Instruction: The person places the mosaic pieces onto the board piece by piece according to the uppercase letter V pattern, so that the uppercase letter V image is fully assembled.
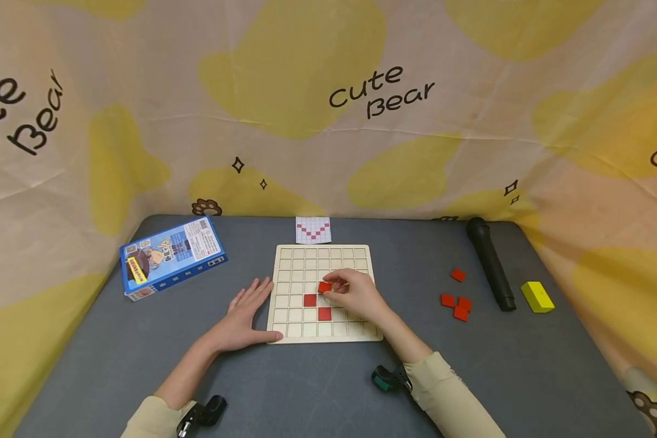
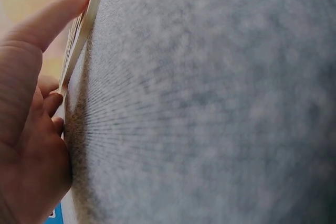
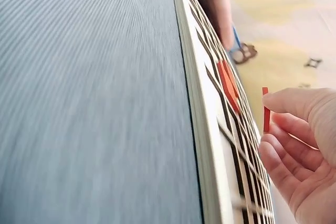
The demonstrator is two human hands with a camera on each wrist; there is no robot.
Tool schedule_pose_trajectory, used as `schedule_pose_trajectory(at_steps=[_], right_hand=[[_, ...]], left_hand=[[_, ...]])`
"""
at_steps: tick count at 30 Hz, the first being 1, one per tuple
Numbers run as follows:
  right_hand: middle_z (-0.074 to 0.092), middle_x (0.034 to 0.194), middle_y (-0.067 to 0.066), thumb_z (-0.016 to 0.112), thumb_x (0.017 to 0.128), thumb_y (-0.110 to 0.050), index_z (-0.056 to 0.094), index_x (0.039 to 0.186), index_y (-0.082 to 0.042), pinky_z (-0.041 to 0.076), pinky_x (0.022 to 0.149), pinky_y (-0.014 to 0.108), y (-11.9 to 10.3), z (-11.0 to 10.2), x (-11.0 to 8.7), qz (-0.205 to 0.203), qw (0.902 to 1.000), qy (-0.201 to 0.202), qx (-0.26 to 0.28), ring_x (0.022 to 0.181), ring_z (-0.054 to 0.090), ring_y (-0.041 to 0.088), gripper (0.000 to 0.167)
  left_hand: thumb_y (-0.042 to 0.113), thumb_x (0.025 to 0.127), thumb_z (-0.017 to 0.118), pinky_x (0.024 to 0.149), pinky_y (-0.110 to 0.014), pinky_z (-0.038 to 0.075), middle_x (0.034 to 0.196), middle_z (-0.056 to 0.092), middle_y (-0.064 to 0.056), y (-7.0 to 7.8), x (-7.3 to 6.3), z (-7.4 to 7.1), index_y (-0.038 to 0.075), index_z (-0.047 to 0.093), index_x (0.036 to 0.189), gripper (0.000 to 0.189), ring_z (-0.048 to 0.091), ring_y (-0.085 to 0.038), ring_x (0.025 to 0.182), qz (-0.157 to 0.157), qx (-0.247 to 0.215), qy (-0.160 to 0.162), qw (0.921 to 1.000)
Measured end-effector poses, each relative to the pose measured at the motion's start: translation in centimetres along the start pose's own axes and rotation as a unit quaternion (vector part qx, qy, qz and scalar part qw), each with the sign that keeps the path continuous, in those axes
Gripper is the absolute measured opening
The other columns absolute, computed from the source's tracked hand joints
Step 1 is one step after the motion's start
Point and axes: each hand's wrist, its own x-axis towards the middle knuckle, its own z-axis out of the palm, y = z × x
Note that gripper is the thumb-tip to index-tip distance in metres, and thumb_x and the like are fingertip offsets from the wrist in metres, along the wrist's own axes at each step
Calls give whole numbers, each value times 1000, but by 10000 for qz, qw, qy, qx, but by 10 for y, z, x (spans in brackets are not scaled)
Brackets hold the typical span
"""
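Observation:
A cream grid board (image 1: 295,331) lies in the middle of the table, with two red square tiles set in its cells: one tile (image 1: 309,300) left of centre and another tile (image 1: 324,314) lower to the right. My right hand (image 1: 356,294) pinches a red tile (image 1: 324,287) between thumb and fingers above the board; in the right wrist view that tile (image 3: 266,109) stands on edge, apart from the grid. My left hand (image 1: 245,319) lies spread at the board's left edge, its thumb on the lower left corner and its fingertips by the upper left side.
Behind the board stands a small pattern card (image 1: 313,230). A blue box (image 1: 174,255) lies at the back left. To the right are several loose red tiles (image 1: 458,275), a black microphone (image 1: 491,264) and a yellow block (image 1: 538,297). A printed cloth (image 1: 328,152) hangs behind the table.

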Motion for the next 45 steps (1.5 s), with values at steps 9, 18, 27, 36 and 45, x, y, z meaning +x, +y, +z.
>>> schedule_pose_trajectory(at_steps=[9,18,27,36,45], right_hand=[[67,94,2,76,84,-16,72,110,-8,50,75,25,-18,27,20,-135,9993,-260,-212,81,61,14,28],[65,92,3,75,86,-13,72,105,-8,45,74,26,-24,40,31,-485,9952,-313,-792,81,55,16,20],[68,96,-1,75,86,-13,73,96,-11,48,83,28,-20,43,33,-579,9948,-292,-782,87,59,13,10],[69,105,-1,72,88,-15,74,100,-12,48,88,30,-16,38,24,-711,9951,-230,-652,95,62,13,13],[70,102,-4,68,91,-10,75,100,-13,53,77,27,-1,-1,-1,-349,9989,322,-37,87,64,9,12]], left_hand=[[47,81,76,111,-60,-1,161,18,-13,1,-2,-3,6,25,155,99,4,-37,148,115,52,-107,9999],[48,81,75,111,-59,-1,161,19,-13,-1,-2,-2,5,26,154,98,4,-38,147,208,97,13,9997],[49,80,76,111,-59,-1,160,19,-14,0,-3,-2,5,26,154,99,5,-38,147,282,94,-8,9996],[53,72,81,111,-58,-2,161,15,-13,-1,-2,-3,6,23,155,112,5,-36,148,305,190,-211,9991],[48,72,82,111,-57,-3,161,16,-13,-1,-4,-4,4,23,155,110,6,-36,148,352,82,-311,9989]])
